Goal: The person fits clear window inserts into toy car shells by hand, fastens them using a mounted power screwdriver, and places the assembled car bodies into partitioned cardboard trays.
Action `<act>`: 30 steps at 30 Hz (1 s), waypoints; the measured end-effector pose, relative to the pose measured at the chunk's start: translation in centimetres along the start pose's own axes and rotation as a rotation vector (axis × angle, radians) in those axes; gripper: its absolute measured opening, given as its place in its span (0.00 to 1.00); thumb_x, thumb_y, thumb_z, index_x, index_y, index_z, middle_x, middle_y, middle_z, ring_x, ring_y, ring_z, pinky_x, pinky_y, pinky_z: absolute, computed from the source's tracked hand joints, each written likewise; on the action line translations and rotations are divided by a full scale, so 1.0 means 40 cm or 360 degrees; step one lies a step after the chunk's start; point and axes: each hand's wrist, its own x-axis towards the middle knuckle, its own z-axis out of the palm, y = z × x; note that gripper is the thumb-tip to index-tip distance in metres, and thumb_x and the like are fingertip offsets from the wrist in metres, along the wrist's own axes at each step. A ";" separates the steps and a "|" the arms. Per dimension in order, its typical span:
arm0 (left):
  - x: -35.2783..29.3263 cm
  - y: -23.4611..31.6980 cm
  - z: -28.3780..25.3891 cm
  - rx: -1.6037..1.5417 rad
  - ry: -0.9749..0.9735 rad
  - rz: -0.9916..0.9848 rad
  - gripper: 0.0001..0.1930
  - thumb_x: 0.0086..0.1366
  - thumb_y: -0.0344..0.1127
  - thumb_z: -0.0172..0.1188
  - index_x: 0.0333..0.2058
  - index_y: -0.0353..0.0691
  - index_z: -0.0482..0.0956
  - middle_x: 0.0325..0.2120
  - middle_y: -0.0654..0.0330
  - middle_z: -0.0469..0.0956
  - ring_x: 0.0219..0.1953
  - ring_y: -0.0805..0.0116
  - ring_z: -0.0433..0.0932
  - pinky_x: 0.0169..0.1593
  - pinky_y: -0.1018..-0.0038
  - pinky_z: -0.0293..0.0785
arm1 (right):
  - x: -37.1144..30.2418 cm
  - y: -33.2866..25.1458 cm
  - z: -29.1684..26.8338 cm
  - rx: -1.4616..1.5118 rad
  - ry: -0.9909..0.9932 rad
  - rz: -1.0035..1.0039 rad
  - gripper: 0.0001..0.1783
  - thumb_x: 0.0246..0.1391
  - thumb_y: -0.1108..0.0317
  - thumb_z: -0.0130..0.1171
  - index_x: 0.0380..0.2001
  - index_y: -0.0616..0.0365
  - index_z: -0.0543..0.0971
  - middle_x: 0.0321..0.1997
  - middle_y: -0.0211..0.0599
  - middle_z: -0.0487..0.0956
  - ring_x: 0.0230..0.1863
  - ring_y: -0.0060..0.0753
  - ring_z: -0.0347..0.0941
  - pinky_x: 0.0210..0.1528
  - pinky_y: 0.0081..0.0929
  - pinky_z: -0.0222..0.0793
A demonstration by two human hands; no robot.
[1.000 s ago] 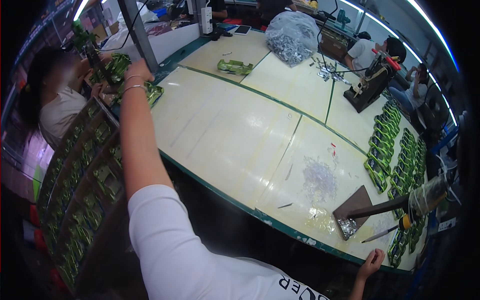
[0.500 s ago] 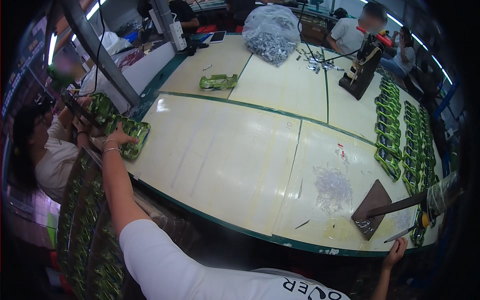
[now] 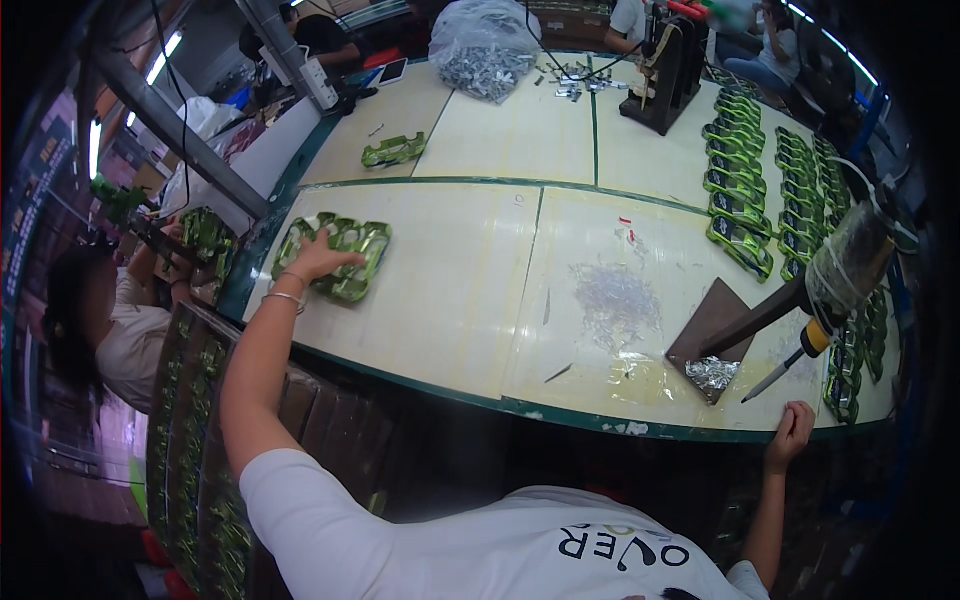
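Observation:
My left hand [image 3: 322, 258] grips a cluster of green plastic shells [image 3: 372, 248], shaped like toy car bodies, on the left of the pale table. Its fingers are bent over the shells and hide part of them. Loosely curled, my right hand [image 3: 793, 430] rests by the table's front edge at the right, with nothing visible in it. Just above that hand is the pointed tip of a tool with a yellow collar [image 3: 816, 336], which hangs from a wrapped arm. Left of it stands a brown angled plate [image 3: 716, 320] with shiny silver bits at its lower end.
One green shell [image 3: 394, 151] lies farther back. Rows of green shells [image 3: 738, 190] line the right side. Clear plastic scraps [image 3: 617, 300] lie mid-right. A bag of silver parts [image 3: 485, 60] and a black bench press [image 3: 665, 75] stand behind. A co-worker [image 3: 135, 340] sits at the left.
My left hand has brought the green shells rightward from the table's left edge onto its surface. My right hand stays near the front edge. The view has shifted.

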 end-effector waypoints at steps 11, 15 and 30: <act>-0.162 0.455 0.139 0.0251 0.0033 0.0329 0.55 0.32 0.71 0.55 0.53 0.34 0.55 0.51 0.38 0.54 0.53 0.46 0.55 0.53 0.63 0.55 | 0.011 -0.030 0.004 0.0049 0.0022 -0.0072 0.03 0.44 0.78 0.48 0.25 0.64 0.71 0.29 0.43 0.70 0.33 0.42 0.66 0.36 0.31 0.62; -0.092 0.398 0.071 -0.0096 0.0359 0.0385 0.48 0.39 0.68 0.53 0.52 0.37 0.58 0.51 0.43 0.57 0.55 0.51 0.55 0.53 0.61 0.55 | 0.010 -0.040 0.002 0.0052 0.0025 -0.0091 0.03 0.44 0.78 0.48 0.25 0.64 0.71 0.28 0.43 0.70 0.32 0.42 0.66 0.35 0.30 0.62; 0.055 -0.087 0.158 0.0320 0.1284 -0.0480 0.15 0.55 0.39 0.48 0.40 0.39 0.66 0.34 0.49 0.72 0.43 0.53 0.69 0.46 0.55 0.61 | 0.003 -0.016 -0.002 0.0031 0.0099 -0.0048 0.03 0.45 0.77 0.48 0.25 0.65 0.70 0.28 0.41 0.70 0.32 0.40 0.65 0.37 0.29 0.61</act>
